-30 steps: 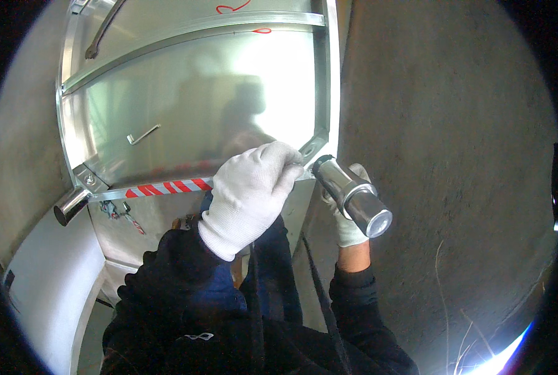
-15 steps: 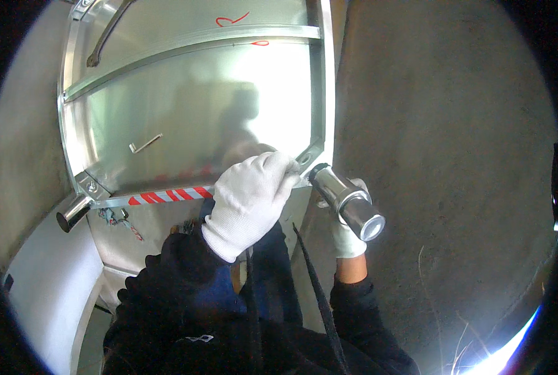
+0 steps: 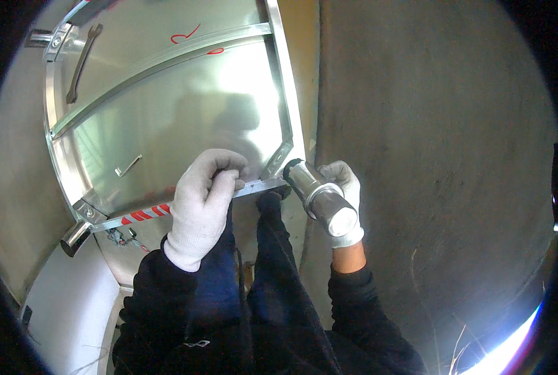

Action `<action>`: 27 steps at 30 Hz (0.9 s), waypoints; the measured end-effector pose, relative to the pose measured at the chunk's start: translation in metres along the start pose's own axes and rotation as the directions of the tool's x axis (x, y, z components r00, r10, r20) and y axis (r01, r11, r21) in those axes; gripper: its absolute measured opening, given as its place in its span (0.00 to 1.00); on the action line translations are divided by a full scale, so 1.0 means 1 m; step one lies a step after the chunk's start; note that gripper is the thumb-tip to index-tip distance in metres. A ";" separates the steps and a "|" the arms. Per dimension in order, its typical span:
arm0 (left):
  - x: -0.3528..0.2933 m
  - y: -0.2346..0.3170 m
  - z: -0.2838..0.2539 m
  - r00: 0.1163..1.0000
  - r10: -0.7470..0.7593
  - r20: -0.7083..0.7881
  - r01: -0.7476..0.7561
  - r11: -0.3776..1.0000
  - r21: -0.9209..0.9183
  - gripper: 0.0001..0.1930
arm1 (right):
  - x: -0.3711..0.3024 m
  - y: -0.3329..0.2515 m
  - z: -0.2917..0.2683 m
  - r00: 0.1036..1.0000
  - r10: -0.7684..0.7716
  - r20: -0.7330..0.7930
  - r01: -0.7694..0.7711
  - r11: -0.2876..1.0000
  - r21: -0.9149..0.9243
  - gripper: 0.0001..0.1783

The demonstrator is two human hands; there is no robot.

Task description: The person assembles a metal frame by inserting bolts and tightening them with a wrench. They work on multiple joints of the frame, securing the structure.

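A metal panel (image 3: 166, 125) with a raised frame lies before me. My left hand (image 3: 197, 209), in a white knit glove, hovers over its near edge with thumb and fingers pinched together; what they hold, if anything, is hidden. At the panel's near right corner a shiny stepped metal tube (image 3: 321, 197) with a dark inner end points toward me. My right hand (image 3: 347, 194), gloved too, is wrapped about the tube's right side, some of its fingers hidden behind it. A corner bracket (image 3: 277, 157) sits beside the tube's dark end.
On the panel lie an open-end wrench (image 3: 84, 64) and a small L-shaped metal piece (image 3: 129, 165). Another short tube (image 3: 76, 239) juts from the near left corner. Red-and-white tape (image 3: 144, 214) marks the near rail. Tangled cord (image 3: 125, 237) lies below; grey floor (image 3: 429, 156) stretches right.
The panel has shifted left and turned slightly in view. My left hand has moved left, away from the corner bracket. My right hand and the tube have shifted a little left.
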State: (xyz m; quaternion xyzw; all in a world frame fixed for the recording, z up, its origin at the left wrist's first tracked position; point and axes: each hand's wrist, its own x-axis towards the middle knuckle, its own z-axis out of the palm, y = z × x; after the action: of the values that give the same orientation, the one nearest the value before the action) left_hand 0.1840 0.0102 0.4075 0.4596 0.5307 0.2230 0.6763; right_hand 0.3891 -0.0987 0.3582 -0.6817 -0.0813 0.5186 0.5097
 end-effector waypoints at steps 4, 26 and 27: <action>0.010 0.010 0.001 0.990 -0.027 0.135 -0.014 0.957 0.291 0.12 | 0.004 0.009 -0.010 0.998 0.027 0.052 -0.021 0.994 -0.112 0.06; -0.011 0.011 0.027 0.918 0.353 0.179 -0.380 0.661 0.647 0.13 | -0.013 0.019 -0.006 0.984 -0.171 0.058 0.173 0.985 -0.028 0.08; -0.009 0.011 0.027 0.916 0.364 0.171 -0.382 0.652 0.655 0.13 | -0.011 0.022 -0.007 0.991 -0.120 0.062 0.117 0.991 0.060 0.08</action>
State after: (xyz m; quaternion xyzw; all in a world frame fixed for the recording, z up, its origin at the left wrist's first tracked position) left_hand 0.2076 -0.0018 0.4215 0.7747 0.4609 0.1433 0.4086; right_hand 0.3800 -0.1203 0.3475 -0.6437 -0.1237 0.5115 0.5556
